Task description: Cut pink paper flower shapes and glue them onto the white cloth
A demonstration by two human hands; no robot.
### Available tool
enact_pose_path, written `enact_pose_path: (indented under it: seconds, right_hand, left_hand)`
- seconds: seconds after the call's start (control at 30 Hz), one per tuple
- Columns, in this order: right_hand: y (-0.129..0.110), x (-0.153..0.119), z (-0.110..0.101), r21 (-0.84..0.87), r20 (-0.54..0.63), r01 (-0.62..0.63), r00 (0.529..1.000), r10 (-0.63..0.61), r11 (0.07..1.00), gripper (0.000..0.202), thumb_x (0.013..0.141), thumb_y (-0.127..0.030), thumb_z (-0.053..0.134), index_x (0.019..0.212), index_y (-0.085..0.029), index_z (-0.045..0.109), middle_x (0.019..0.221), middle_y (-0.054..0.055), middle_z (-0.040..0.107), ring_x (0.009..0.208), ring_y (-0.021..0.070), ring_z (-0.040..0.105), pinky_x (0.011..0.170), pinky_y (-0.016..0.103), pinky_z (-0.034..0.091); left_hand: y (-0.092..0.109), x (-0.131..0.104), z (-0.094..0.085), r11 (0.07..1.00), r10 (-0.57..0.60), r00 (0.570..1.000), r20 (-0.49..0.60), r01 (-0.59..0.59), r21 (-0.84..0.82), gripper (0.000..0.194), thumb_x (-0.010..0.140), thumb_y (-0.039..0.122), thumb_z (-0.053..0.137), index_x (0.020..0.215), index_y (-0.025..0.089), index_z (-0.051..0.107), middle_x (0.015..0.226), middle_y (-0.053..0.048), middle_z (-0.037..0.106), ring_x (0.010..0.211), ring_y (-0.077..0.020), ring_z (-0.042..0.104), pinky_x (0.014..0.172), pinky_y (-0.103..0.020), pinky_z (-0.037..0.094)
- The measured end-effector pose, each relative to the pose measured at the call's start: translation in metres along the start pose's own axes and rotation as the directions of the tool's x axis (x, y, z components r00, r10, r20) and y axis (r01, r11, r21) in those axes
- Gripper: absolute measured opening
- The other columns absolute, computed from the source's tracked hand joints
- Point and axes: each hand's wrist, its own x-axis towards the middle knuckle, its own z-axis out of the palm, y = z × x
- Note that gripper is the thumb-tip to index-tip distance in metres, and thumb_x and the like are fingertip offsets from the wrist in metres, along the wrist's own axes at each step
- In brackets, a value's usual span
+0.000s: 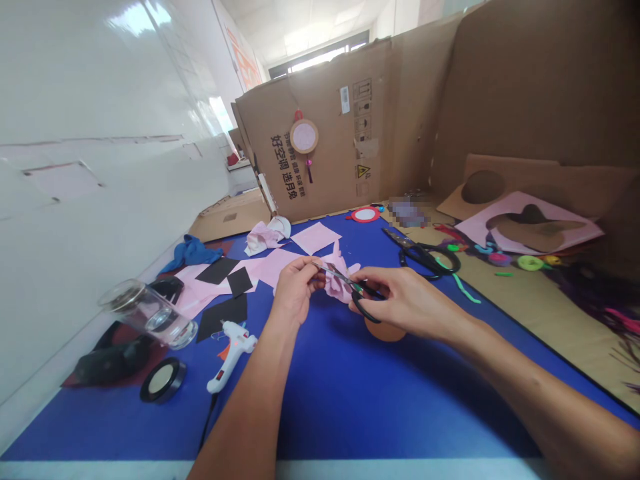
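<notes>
1. The left hand point(295, 287) has its fingers clamped on the left side of a crumpled pink piece point(338, 288), above the blue tabletop point(330, 400); some fingertips are hidden, so the exact grip is difficult to see.
2. The right hand point(400, 297) has its fingers closed around the black handles of small scissors point(356, 288). The blades cross the pink piece; whether they cut, I cannot tell.
3. A round brown disc point(386, 333) is partly covered by the right hand.
4. The white glue gun point(231, 360) lies left; its cord disappears near the left forearm.
5. Beyond the large scissors point(400, 239), one pixelated object point(409, 212) cannot be recognised.
6. Both forearms are cut off by the picture edges.
</notes>
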Motion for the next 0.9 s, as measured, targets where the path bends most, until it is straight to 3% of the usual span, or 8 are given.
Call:
enact_pose_path:
  seconds: [0.4, 0.9]
  right_hand:
    - [0.0005, -0.0004, -0.0002, -0.045, -0.015, 0.007, 1.000, -0.007, 0.999, 0.022, 0.091, -0.042, 0.071, 0.104, -0.029, 0.083, 0.081, -0.002, 0.072, 0.072, 0.0181, 0.059, 0.064, 0.029, 0.038]
    - [-0.0036, -0.0005, 0.0009, -0.141, -0.067, -0.025, 0.998, 0.016, 0.990, 0.031, 0.089, -0.040, 0.071, 0.116, -0.030, 0.083, 0.091, -0.001, 0.080, 0.078, 0.0195, 0.067, 0.069, 0.029, 0.042]
  left_hand:
    - [0.0009, -0.0027, -0.0028, 0.997, -0.044, 0.990, 0.131, 0.036, 0.062, 0.015, 0.066, 0.022, 0.084, 0.076, 0.014, 0.076, 0.068, -0.005, 0.072, 0.055, -0.0109, 0.060, 0.055, -0.023, 0.045]
    - [-0.0036, -0.0040, -0.0031, 0.994, -0.101, 0.982, 0.159, 0.093, 0.056, 0.017, 0.069, 0.020, 0.088, 0.078, 0.014, 0.075, 0.067, -0.005, 0.071, 0.059, -0.0127, 0.065, 0.058, -0.023, 0.050]
